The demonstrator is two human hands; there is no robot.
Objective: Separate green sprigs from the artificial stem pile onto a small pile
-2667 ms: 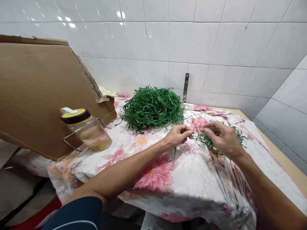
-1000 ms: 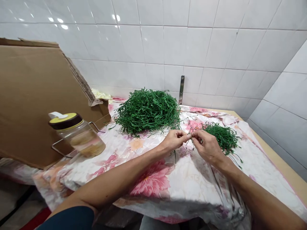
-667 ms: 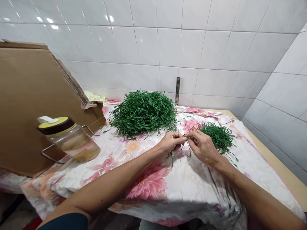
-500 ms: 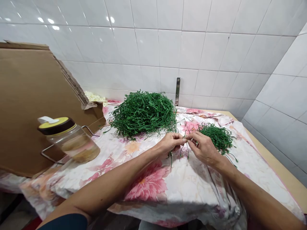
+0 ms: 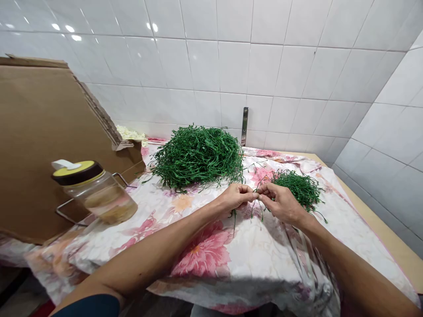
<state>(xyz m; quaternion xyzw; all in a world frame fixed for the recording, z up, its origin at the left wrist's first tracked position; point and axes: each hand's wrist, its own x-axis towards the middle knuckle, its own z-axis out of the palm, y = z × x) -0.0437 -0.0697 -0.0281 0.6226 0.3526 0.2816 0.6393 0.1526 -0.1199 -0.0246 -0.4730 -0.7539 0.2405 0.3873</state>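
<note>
My left hand (image 5: 235, 197) and my right hand (image 5: 280, 203) meet fingertip to fingertip above the cloth. Both are closed in a pinch on thin green stems (image 5: 252, 210), whose ends dangle below the fingers. More green strands poke out beneath my left palm. The exact spot of the grip is covered by the fingertips. Beyond my left hand lies a large heap of green stems (image 5: 198, 156), with small nubs at the stem ends. A smaller pile of green stems (image 5: 300, 189) rests just behind my right hand.
A flowered cloth (image 5: 264, 259) covers the table, with a bare wooden edge (image 5: 386, 224) at the right. On the left stand a clear bottle (image 5: 109, 200) with a yellow and black lid and a large cardboard box (image 5: 42, 149). White tiled walls (image 5: 267, 66) rise behind and at right.
My fingertips have drawn closer together over the stems, and my right hand's fingers have curled in more. The hanging ends have swung slightly. Both piles look the same.
</note>
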